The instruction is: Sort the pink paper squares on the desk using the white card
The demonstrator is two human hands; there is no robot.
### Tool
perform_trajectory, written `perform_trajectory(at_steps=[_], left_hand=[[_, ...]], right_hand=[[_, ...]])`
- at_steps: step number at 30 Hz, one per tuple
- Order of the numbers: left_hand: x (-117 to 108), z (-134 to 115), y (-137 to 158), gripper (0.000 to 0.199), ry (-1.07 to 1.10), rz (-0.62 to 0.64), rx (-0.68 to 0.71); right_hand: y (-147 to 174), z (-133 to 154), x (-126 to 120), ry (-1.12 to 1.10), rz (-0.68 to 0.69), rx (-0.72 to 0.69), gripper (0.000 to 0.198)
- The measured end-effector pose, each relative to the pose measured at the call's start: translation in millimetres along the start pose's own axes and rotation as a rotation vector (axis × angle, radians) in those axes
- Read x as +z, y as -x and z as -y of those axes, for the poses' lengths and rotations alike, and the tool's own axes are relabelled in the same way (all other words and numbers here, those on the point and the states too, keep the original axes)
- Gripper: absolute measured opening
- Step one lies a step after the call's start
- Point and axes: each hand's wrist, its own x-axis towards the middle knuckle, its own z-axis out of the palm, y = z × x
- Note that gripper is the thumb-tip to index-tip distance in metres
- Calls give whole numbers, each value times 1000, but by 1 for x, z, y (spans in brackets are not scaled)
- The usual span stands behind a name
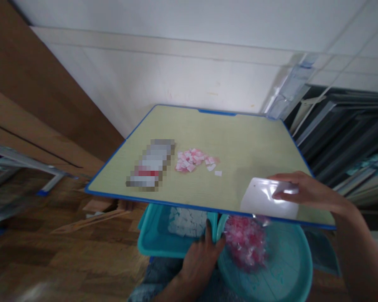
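Note:
My right hand (294, 188), at the table's front right, is closed on a white plastic scraper (266, 201). The scraper's lower edge is at the table's front edge. Below it, pink packets (245, 241), blurred by motion, are in or over a round teal basin (290, 260). My left hand (200, 256) is under the front edge, its finger and thumb either side of the adjoining rims of the round basin and a rectangular teal basin (162, 253). Small white pieces (187, 221) lie in the rectangular basin. A pile of small pink-and-white packets (192, 159) lies mid-table.
The table (239, 134) has a yellowish top with blue edging. A pixelated object (153, 163) lies on its left side. Behind stands a white wall (192, 79), with clear plastic bottles (290, 88) at the back right. Dark stacked panels (353, 121) stand right; cardboard (44, 121) stands left.

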Motion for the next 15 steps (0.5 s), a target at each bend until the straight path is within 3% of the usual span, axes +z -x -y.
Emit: perform_trajectory(at_steps=[6,12,15], left_hand=[[0,0,-1,43,0,3,-7],[-2,0,0,42,15,17,-6],[-2,-1,0,43,11,22,-12]], right_hand=[[19,4,3,-105,0,-96,36],[-15,23,-14,-392,-302,-49,35],[-49,34,-24,-337,-494,-122,26]])
